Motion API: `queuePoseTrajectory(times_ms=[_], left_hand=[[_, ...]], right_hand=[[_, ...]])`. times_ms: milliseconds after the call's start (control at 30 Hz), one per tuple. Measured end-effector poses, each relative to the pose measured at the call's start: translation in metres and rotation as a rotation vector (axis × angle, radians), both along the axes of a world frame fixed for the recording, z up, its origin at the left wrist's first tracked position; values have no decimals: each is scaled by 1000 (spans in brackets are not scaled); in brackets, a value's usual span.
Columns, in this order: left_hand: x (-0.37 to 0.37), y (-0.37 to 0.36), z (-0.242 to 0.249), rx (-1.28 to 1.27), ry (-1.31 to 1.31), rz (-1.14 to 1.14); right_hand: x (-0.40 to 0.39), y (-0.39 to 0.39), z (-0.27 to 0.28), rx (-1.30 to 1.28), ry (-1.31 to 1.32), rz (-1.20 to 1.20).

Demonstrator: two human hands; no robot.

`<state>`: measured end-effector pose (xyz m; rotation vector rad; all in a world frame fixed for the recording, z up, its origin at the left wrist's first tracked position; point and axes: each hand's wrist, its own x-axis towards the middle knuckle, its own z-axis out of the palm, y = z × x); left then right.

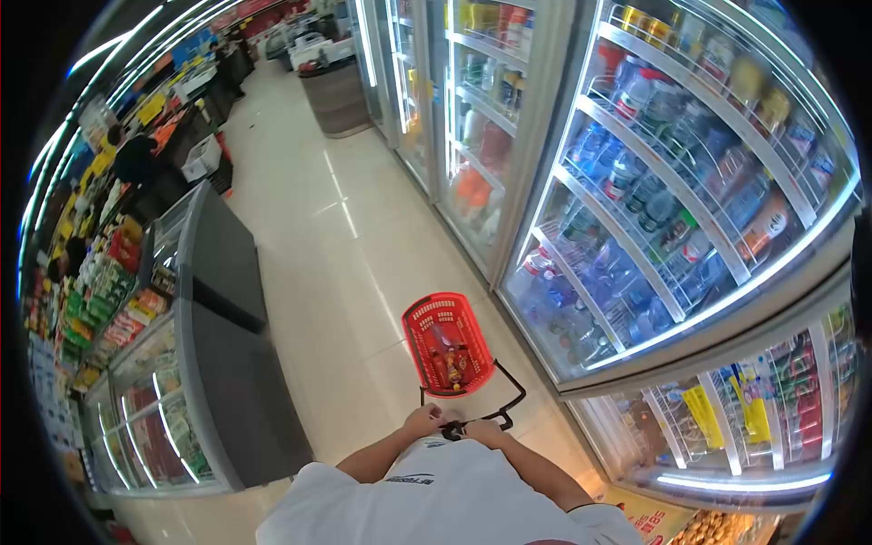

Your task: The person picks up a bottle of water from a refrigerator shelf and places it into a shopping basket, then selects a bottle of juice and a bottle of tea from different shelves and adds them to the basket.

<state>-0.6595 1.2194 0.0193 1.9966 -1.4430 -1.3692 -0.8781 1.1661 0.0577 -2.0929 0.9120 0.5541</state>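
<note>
A red plastic shopping basket [420,363] stands on the floor in front of me, with a few packaged items [450,354] in it that are too small to name. Its black handle [518,397] is raised toward my body. My right hand [486,432] is closed on the handle close to my waist. Just left of it, my left hand [423,421] has its fingers curled together beside a black part at the handle's near end. Whatever those fingers pinch is hidden.
Tall glass-door drink fridges [536,263] line the right side, full of bottles and cans. Grey chest freezers [227,391] stand left. A tiled aisle [318,218] runs ahead to a rounded counter [336,98]. A person in dark clothing [136,159] is at the far left.
</note>
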Motion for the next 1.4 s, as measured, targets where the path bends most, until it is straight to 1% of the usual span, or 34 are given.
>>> queuePoseTrajectory(times_ms=[33,100,167,233,300,367,400,433,467,500,567,633,667,700,733,800,833,900,967,1033,1100,1167,1200,1233,1267,1300,1333,1367,1400], left_hand=[[14,5,-3,-1,2,24],[46,23,-10,204,-179,105],[87,52,-49,302,-225,-12],[120,82,-76,415,-340,-71],[142,97,-69,526,-367,-142],[160,106,-84,546,-385,-198],[168,106,-99,554,-388,-269],[171,95,-101,562,-391,-336],[171,82,-104,533,-419,-379],[169,74,-95,509,-442,-402],[183,56,-129,372,-382,-463],[174,16,-109,307,-385,-436],[167,-2,-94,208,-314,-358],[160,-16,-84,107,-235,-287],[152,-33,-78,102,-235,-328],[139,-56,-65,-83,-153,-244],[132,-67,-61,-89,-152,-282],[114,-81,-54,-83,-100,-284],[113,-87,-73,-72,-111,-352],[115,-82,-82,-65,-118,-414],[117,-69,-83,-3,-198,-448],[121,-47,-86,2,-209,-475],[120,-38,-84,15,-214,-484],[119,-28,-74,21,-279,-562],[133,-19,-111,-122,-312,-742],[125,-9,-99,9,-398,-789],[122,3,-98,-188,-486,-975],[118,11,-98,-199,-484,-985],[117,21,-87,-120,-414,-934]], right_hand=[[6,-2,1,-1,2,24],[15,-2,3,-36,38,10],[22,-3,3,-11,68,-35],[28,-1,23,-97,-105,-97],[38,1,20,-105,-57,-193],[41,10,-5,-94,144,-195],[41,13,7,-123,171,-220],[37,15,8,-97,147,-254],[32,19,9,-126,168,-289],[30,22,12,-154,186,-303],[28,29,15,-187,231,-384],[26,33,16,-295,251,-307],[26,29,21,-242,352,-298],[23,34,17,-240,361,-333],[17,40,0,-269,372,-333],[12,53,-23,-296,391,-370],[9,57,-29,-305,412,-414],[-4,65,-35,-302,432,-475],[-19,71,-31,-235,491,-445],[-30,76,-21,-239,505,-473],[-40,85,-11,-254,518,-479],[-57,93,-23,-225,531,-493],[-68,95,-19,-224,535,-481],[-75,101,-16,-225,536,-470],[-87,108,-20,-249,530,-469],[-98,116,-24,-255,534,-485],[-109,124,-27,-301,506,-511],[-122,133,-30,-345,480,-535],[-134,140,-31,-350,484,-547]])
